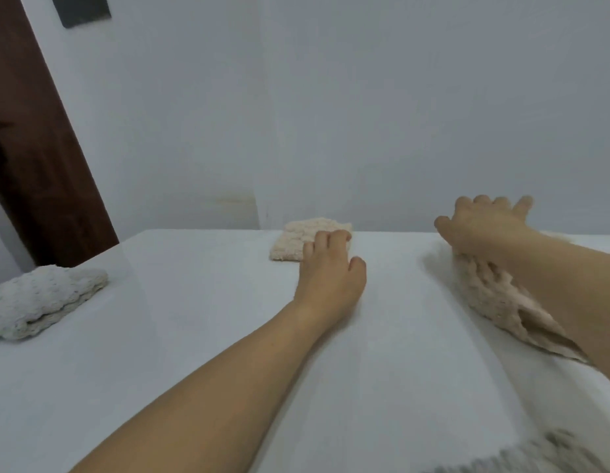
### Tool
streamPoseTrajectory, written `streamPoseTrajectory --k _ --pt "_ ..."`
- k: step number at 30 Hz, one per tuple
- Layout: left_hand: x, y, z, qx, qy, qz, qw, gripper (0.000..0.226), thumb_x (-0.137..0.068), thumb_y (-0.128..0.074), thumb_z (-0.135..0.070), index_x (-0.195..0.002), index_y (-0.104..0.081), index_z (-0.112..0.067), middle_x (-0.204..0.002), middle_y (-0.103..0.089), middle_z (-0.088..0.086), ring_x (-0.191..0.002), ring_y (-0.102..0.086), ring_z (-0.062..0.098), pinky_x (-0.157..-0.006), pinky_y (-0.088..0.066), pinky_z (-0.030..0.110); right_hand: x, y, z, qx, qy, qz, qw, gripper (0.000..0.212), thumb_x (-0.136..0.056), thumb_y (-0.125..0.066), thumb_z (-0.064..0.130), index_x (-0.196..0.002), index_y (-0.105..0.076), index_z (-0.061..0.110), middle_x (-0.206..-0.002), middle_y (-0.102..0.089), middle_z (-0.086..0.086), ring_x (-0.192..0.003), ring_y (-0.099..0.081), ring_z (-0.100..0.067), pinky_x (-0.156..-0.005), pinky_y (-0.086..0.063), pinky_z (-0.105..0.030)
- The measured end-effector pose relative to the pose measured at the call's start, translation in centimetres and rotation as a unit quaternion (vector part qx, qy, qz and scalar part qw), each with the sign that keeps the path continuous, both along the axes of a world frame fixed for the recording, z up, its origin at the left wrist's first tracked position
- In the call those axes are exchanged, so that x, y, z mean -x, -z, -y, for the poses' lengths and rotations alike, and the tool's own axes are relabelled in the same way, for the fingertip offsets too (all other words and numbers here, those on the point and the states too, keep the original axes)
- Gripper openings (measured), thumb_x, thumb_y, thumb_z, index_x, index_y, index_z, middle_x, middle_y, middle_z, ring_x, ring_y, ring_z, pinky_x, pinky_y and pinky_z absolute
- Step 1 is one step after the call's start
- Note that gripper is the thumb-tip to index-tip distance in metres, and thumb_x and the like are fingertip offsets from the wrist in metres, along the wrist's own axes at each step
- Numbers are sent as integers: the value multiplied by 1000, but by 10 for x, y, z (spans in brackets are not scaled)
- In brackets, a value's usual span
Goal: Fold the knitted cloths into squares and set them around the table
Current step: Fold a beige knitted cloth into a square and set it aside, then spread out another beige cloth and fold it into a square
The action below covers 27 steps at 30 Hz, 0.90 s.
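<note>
A folded cream knitted cloth (307,235) lies at the far edge of the white table (194,319). My left hand (331,268) lies beside it, fingertips curled onto its right corner. My right hand (484,223) hovers with fingers spread near the far right edge. Below my right forearm lies a beige knitted cloth (494,298), partly hidden by the arm; whether the hand touches it I cannot tell. A folded pale grey-white cloth (41,300) sits at the left edge.
A blurred grey knitted cloth (563,452) shows at the bottom right corner. A pale wall (331,114) stands right behind the table. A dark brown door frame (34,148) is at the left.
</note>
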<state>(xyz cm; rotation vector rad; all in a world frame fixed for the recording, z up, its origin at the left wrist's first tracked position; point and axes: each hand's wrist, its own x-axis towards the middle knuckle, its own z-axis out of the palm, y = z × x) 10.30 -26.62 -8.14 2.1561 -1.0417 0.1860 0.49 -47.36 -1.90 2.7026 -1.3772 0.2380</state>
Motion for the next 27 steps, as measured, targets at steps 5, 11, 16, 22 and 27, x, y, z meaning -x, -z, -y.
streamPoseTrajectory --k 5,11,16,22,27 --pt "53 -4 20 -88 43 -157 983 40 -95 -44 -25 -134 -50 -25 -128 -54 -5 -125 -39 19 -109 -30 37 36 8 6 -238 8 61 969 45 -95 -29 38 -112 -58 8 -113 -60 -20 -102 -56 -34 -86 -43 -35" --pt "73 1 23 -114 34 -24 993 43 -96 -41 -49 -130 -52 -25 -124 -53 -6 -119 -38 18 -106 -28 39 32 21 15 -303 -53 66 949 21 -91 -43 19 -89 -61 9 -106 -61 -13 -80 -57 -27 -75 -47 -32" --pt "70 1 24 -121 38 -25 992 65 -77 -38 -87 -100 -55 -29 -103 -50 -17 -106 -41 11 -100 -35 38 24 16 7 -396 -37 107 911 19 -91 -46 3 -80 -61 -3 -53 -60 -15 -49 -52 -26 -50 -44 -30" --pt "75 1 26 -115 33 -32 992 59 -70 -51 -85 -89 -49 -30 -96 -49 -16 -102 -41 13 -94 -37 36 11 4 4 -543 -3 335 770 35 -86 -41 11 -116 -54 0 -77 -55 -14 -41 -40 -21 -49 -44 -27" --pt "70 5 26 -128 19 70 989 22 -88 -47 -43 -83 -43 -22 -89 -50 -3 -91 -43 25 -84 -38 41 14 15 -8 -567 -19 327 756 37 -78 -22 -9 -94 -54 -1 -84 -57 -17 -61 -54 -28 -57 -53 -36"
